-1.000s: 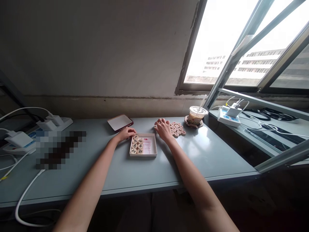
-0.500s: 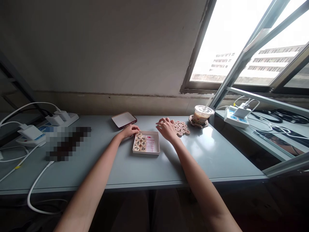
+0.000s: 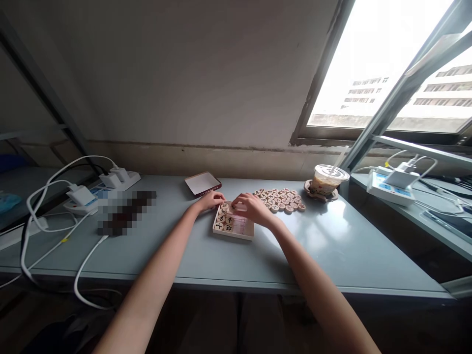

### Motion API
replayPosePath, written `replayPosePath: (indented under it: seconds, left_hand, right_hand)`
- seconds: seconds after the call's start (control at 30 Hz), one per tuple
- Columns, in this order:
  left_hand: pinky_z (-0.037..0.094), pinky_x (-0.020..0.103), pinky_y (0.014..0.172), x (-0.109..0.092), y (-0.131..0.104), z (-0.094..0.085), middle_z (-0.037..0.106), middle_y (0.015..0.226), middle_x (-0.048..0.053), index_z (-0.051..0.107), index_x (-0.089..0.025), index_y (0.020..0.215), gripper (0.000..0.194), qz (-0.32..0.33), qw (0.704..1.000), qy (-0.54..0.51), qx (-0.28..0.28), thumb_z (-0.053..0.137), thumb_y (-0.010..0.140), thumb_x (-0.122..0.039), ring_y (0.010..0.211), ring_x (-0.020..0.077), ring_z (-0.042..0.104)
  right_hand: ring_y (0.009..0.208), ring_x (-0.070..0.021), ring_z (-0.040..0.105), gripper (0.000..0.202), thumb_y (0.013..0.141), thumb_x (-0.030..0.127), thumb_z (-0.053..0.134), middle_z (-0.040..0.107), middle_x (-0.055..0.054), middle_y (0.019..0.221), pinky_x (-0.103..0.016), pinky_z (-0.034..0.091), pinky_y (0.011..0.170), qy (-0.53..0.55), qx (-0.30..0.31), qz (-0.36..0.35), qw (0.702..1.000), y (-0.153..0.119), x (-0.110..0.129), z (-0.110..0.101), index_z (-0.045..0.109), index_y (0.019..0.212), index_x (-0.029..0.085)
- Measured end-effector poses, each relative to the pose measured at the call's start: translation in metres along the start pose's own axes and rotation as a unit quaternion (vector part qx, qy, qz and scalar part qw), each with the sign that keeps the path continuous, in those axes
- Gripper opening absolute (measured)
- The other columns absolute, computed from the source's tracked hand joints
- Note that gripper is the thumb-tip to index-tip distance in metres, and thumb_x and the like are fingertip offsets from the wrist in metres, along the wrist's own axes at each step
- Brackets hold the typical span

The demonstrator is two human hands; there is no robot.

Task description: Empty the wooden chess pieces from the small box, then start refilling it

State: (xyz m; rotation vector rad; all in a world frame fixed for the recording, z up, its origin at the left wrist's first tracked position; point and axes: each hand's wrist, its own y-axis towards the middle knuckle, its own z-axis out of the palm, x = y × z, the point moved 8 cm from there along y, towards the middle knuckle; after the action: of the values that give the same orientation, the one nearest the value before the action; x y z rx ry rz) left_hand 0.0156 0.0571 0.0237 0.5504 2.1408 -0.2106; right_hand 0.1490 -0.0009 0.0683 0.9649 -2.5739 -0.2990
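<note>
A shallow white box [image 3: 234, 236] holds several round wooden Chinese chess pieces [image 3: 229, 228] with black characters, laid in rows on its left side. My left hand [image 3: 211, 200] is closed at the box's back left corner, fingers curled against the rim. Over the back of the box, my right hand [image 3: 251, 206] pinches one chess piece [image 3: 233, 208] beside the back end of the rows. Fingers partly cover that piece. Red printing shows on the bare part of the box floor. More chess pieces [image 3: 283, 200] lie grouped flat on the table, right of my right hand.
The box lid [image 3: 202, 184] lies upturned behind my left hand. A lidded drink cup [image 3: 328, 181] with a straw stands in a cardboard holder at the back right. Power strips [image 3: 121, 182] with white cables and a blurred dark object [image 3: 127, 214] occupy the left.
My right hand has moved left from beside the loose pieces to over the box, bringing a chess piece there. My left hand stays at the box corner. The view has shifted left.
</note>
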Motion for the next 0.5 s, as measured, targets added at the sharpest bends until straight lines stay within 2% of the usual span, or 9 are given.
replayPosePath:
  seconds: [0.13,0.23,0.3,0.4,0.43,0.5]
  left_hand:
    - [0.032,0.024,0.053,0.0,-0.001,-0.001,0.057,0.065,0.001,0.065,-0.014,0.076,0.025,-0.01,1.0,-0.017,-0.006,0.053,0.067,-0.034,0.059,0.0117,0.045]
    - [0.031,0.024,0.053,-0.002,-0.003,0.0,0.056,0.064,0.0,0.064,-0.014,0.074,0.024,-0.018,0.999,-0.026,-0.002,0.054,0.067,-0.035,0.057,0.0111,0.044]
    - [0.031,0.024,0.053,-0.004,-0.004,0.001,0.056,0.064,0.0,0.064,-0.014,0.074,0.024,-0.021,0.999,-0.028,-0.002,0.054,0.066,-0.035,0.057,0.0113,0.044]
    - [0.032,0.024,0.054,-0.006,-0.005,0.0,0.057,0.065,0.001,0.063,-0.015,0.074,0.023,-0.022,0.999,-0.031,-0.005,0.054,0.066,-0.034,0.06,0.0123,0.046]
    - [0.032,0.024,0.054,-0.006,-0.005,0.0,0.057,0.066,0.001,0.064,-0.015,0.074,0.023,-0.023,0.999,-0.029,-0.006,0.054,0.066,-0.034,0.061,0.0126,0.047]
    - [0.031,0.024,0.054,-0.006,-0.005,0.0,0.056,0.066,0.001,0.064,-0.014,0.074,0.024,-0.023,1.0,-0.016,-0.006,0.053,0.066,-0.035,0.062,0.013,0.047]
  right_hand:
    - [0.099,-0.0211,0.049,0.018,0.088,0.036,0.055,0.06,-0.005,0.104,-0.035,0.034,0.084,-0.064,-0.064,0.091,0.992,-0.007,-0.037,-0.02,0.065,0.097,0.025]
    - [0.102,-0.0241,0.046,0.018,0.088,0.028,0.053,0.058,-0.009,0.11,-0.038,0.031,0.084,-0.147,-0.069,0.137,0.977,-0.015,-0.062,-0.026,0.065,0.101,0.023]
    - [0.104,-0.0255,0.044,0.022,0.086,0.021,0.054,0.056,-0.01,0.114,-0.039,0.031,0.086,-0.169,-0.071,0.156,0.971,-0.018,-0.07,-0.03,0.064,0.106,0.023]
    - [0.103,-0.0227,0.047,0.022,0.086,0.016,0.051,0.057,-0.007,0.112,-0.036,0.034,0.085,-0.09,-0.064,0.133,0.985,-0.016,-0.057,-0.033,0.065,0.101,0.024]
    - [0.101,-0.0203,0.049,0.021,0.086,0.015,0.051,0.058,-0.006,0.109,-0.032,0.036,0.084,-0.039,-0.045,0.099,0.993,-0.013,-0.046,-0.031,0.066,0.098,0.024]
    - [0.093,-0.0149,0.053,0.02,0.084,0.015,0.055,0.06,-0.003,0.104,-0.025,0.039,0.078,0.077,0.035,0.01,0.996,-0.009,-0.014,-0.018,0.066,0.098,0.024]
